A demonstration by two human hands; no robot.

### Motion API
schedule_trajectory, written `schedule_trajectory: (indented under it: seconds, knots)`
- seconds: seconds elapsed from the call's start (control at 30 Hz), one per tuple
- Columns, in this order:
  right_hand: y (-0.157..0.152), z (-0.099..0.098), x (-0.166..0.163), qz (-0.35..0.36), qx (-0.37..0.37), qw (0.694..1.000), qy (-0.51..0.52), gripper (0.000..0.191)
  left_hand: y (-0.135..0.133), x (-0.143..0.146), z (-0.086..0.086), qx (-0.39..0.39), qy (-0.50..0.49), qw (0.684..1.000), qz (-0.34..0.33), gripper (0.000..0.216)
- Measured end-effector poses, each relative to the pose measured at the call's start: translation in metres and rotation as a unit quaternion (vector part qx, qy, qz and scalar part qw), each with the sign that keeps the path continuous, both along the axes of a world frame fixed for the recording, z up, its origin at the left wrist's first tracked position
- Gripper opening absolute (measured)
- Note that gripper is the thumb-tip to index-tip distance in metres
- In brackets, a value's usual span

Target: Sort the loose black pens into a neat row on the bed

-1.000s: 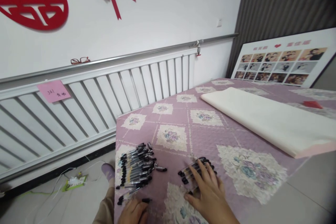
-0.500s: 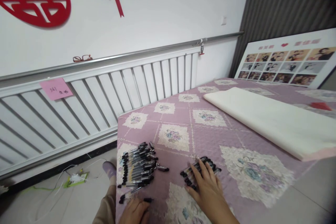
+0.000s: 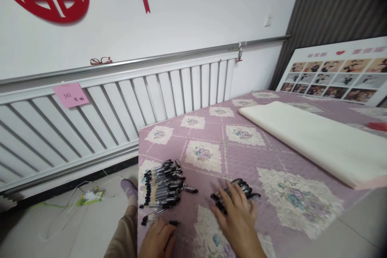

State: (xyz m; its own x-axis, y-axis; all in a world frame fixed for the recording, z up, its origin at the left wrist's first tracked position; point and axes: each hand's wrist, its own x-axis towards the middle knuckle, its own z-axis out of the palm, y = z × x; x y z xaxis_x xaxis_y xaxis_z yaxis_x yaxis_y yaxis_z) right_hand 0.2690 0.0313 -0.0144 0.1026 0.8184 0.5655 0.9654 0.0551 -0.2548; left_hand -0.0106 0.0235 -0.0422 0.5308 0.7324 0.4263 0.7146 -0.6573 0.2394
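My left hand (image 3: 159, 238) is at the table's near left edge, its fingers curled down around a pen (image 3: 174, 223) whose black end sticks out on the right. Just beyond it lies a wide row of capped black pens (image 3: 163, 187), stacked side by side, with one loose pen (image 3: 190, 189) at its right. My right hand (image 3: 240, 217) rests over a smaller bunch of pens (image 3: 246, 189). Its fingers are spread across their tops and the thumb is apart on the left; the palm hides part of the bunch.
A purple flowered cloth covers the table (image 3: 208, 185). A folded cream sheet (image 3: 314, 141) lies at the right, before a photo board (image 3: 335, 72). A white radiator (image 3: 169, 92) runs along the wall. A power strip (image 3: 90, 197) with cables is on the floor at left.
The view has shifted slightly. My right hand's fingers and thumb have shifted a little over the smaller bunch, and a pen there sticks out more to the right. My left hand stays by its pen.
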Motion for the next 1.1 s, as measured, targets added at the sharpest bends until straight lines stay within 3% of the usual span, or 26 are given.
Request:
schedule_trajectory:
  seconds: [0.17,0.27,0.47,0.67,0.87,1.1]
  knots:
    - [-0.010,-0.003,-0.045,0.207,0.012,0.976,0.062,0.025,-0.007,0.007,0.011,-0.025,-0.005,0.999,0.023,0.015]
    - [-0.016,-0.007,-0.066,0.252,-0.049,0.963,0.084,0.024,-0.010,0.009,0.016,-0.045,-0.014,0.998,0.031,0.016]
    - [-0.014,0.001,-0.069,0.242,-0.106,0.954,0.139,0.020,-0.015,0.007,0.022,-0.013,-0.064,0.992,0.105,0.026]
    - [-0.008,0.004,-0.072,0.216,-0.122,0.954,0.166,0.020,-0.016,0.012,0.034,-0.081,-0.036,0.979,0.185,0.032]
    - [0.002,0.004,-0.082,0.147,-0.146,0.969,0.136,0.024,-0.018,0.015,0.042,-0.141,-0.012,0.973,0.185,0.030]
    - [0.008,0.013,-0.088,0.120,-0.145,0.976,0.108,0.027,-0.017,0.013,0.041,-0.138,-0.022,0.976,0.167,0.029]
